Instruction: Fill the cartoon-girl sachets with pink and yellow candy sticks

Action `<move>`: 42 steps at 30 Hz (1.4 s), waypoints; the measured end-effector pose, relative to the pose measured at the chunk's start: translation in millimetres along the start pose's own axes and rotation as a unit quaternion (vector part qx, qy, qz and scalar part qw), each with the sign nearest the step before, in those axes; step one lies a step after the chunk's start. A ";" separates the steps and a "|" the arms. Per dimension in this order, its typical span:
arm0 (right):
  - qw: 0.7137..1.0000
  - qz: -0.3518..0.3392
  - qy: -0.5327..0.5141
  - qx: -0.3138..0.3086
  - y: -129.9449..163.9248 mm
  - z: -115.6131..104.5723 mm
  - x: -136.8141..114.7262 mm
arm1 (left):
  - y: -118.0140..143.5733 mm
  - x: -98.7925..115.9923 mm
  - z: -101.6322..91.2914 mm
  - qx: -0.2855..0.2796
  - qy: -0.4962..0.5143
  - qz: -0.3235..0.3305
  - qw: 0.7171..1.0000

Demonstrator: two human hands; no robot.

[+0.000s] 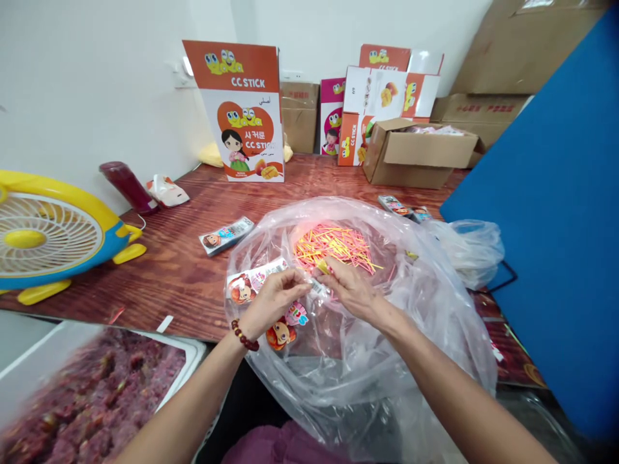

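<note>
The big clear bag (435, 316) lies loose under the arms, so a bump from an elbow could tug it and tip out the sticks. The small wrapper (318, 288) is thin — a hard pull might rip it. It sits between the two hands. The left hand (278, 295) pinches its near end, thumb and fingers pressed together. The right hand (352, 289) curls closed on a yellow bit (322, 265), too small to make out. Just past them, pink and yellow sticks (333, 245) lie heaped within the bag's rim. Farther back stands a tall box (251, 116).
</note>
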State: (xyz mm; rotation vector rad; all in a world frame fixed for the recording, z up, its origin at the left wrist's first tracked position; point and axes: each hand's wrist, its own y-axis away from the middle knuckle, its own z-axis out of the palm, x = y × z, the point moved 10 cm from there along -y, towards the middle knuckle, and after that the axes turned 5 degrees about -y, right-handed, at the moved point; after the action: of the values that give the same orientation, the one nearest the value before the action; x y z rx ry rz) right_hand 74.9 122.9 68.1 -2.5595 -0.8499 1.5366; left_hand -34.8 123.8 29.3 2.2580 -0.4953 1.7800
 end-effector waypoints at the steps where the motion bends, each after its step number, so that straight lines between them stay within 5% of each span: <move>1: 1.000 -0.010 0.013 -0.005 2.7 2.0 0.1 | 0.9 -1.4 1.4 -0.001 -0.015 0.001 1.000; 8: 0.999 0.003 0.025 -0.028 12.0 7.9 10.0 | 7.7 -9.4 6.9 0.020 -0.155 0.021 0.988; 12: 0.989 0.050 -0.121 0.066 13.6 -15.1 15.7 | 14.0 -4.0 9.6 0.035 -0.160 0.070 0.984; 17: 0.871 0.037 -0.428 0.239 18.7 -35.8 13.5 | 19.5 4.2 14.7 0.042 -0.149 0.126 0.980; 21: 0.838 0.007 -0.479 0.262 14.2 -29.1 -1.5 | 19.0 4.2 20.2 0.041 -0.124 0.122 0.984; 35: 0.889 0.069 -0.394 0.220 28.0 2.7 19.6 | 13.3 -3.5 21.0 0.073 -0.023 0.070 0.995; 42: 0.915 0.085 -0.351 0.178 25.0 -8.1 23.2 | 7.2 -7.2 21.6 0.078 0.084 0.018 0.993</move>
State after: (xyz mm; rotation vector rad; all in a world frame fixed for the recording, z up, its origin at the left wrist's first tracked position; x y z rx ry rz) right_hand 100.8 114.6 45.9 -1.8576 -0.3056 2.4515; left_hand -19.8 110.0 16.8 2.1813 -0.3784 2.0711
